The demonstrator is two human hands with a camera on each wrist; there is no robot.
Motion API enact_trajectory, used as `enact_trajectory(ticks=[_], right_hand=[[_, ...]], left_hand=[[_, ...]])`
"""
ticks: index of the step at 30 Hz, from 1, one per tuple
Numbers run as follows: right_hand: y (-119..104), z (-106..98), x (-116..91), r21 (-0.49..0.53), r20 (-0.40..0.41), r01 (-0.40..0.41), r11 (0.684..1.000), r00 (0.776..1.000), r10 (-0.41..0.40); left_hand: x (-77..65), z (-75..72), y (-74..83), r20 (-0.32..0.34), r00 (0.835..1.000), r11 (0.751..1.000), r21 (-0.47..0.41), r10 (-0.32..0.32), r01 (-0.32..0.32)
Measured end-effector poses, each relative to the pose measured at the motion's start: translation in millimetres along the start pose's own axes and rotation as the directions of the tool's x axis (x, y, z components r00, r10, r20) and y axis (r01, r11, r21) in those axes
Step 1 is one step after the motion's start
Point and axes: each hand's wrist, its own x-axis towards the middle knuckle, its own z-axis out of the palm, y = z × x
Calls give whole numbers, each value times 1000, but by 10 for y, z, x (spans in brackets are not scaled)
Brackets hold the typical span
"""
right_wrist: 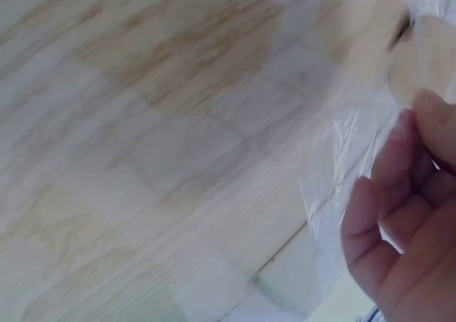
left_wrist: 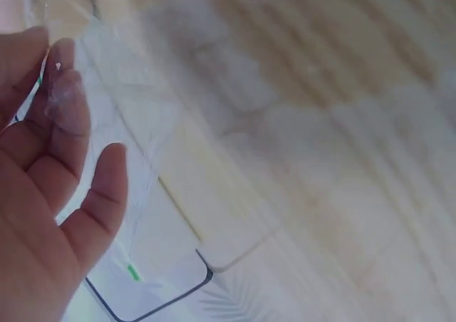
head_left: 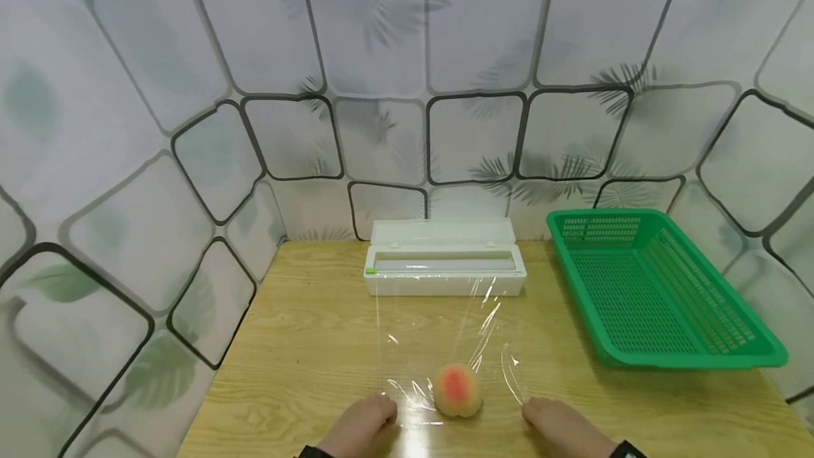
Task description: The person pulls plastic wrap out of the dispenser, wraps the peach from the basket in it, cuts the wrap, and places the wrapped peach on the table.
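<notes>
A sheet of clear plastic wrap (head_left: pixel 439 331) stretches from a white wrap dispenser box (head_left: pixel 445 283) toward me. My left hand (head_left: pixel 362 424) pinches its near left corner between thumb and fingers; the left wrist view shows the film (left_wrist: pixel 68 101) over those fingertips. At the near right corner my right hand (head_left: pixel 562 424) pinches the film, also seen in the right wrist view, where thumb and forefinger of the hand (right_wrist: pixel 413 201) meet on it. Between the hands sits a peach (head_left: pixel 456 391), yellowish with a red blush. Whether the film lies over or under it I cannot tell.
The dispenser's lid (head_left: pixel 443 232) stands raised at the back, with a small green piece (head_left: pixel 371 271) at the box's left end. A green plastic basket (head_left: pixel 661 295) stands on the right of the wooden table (head_left: pixel 305 345). Patterned cloth (head_left: pixel 381 140) hangs behind and at the sides.
</notes>
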Motion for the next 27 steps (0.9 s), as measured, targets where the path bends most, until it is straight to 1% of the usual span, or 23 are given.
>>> enact_trajectory(ticks=[2, 3, 5, 7, 10, 14, 17, 20, 21, 22, 24, 26, 27], right_hand=[[10, -6, 2, -12, -85, 4, 1000, 996, -5], [18, -3, 5, -24, -132, 10, 1000, 991, -13], [30, 3, 9, -36, -200, 5, 999, 980, -13], [41, 9, 15, -44, -238, -5, 999, 971, -5], [50, 5, 27, -45, -264, -23, 999, 965, 10], [40, -29, 53, 5, -263, -53, 999, 963, 52], [34, -39, 62, 42, -249, -85, 995, 964, 93], [22, -25, 72, 64, -227, -113, 992, 966, 125], [17, -21, 77, 72, -212, -126, 989, 967, 139], [10, -18, 81, 87, -197, -142, 986, 968, 156], [-11, -35, 90, 107, -163, -175, 979, 968, 190], [-27, -53, 91, 118, -152, -200, 973, 964, 217], [-33, -59, 89, 125, -155, -213, 969, 961, 231]], left_hand=[[10, -20, -24, -24, 1000, 1000, -20, -9, 8], [18, -28, -35, -35, 999, 1000, -26, -14, 13], [39, -32, -57, -58, 998, 999, -26, -21, 20], [64, -29, -76, -83, 996, 1000, -15, -26, 25], [96, -18, -99, -115, 993, 1000, 4, -28, 29], [131, -5, -113, -131, 989, 997, 25, -66, 70], [175, -2, -85, -111, 984, 988, 57, -138, 144], [214, 5, -39, -100, 974, 974, 78, -205, 213], [228, 3, -16, -83, 970, 970, 72, -228, 234], [242, 7, 3, -74, 970, 969, 60, -233, 238], [282, 21, 47, -61, 974, 975, 24, -218, 220], [342, 48, 101, -40, 984, 985, -4, -174, 174], [376, 67, 128, -30, 989, 990, -3, -143, 143]])
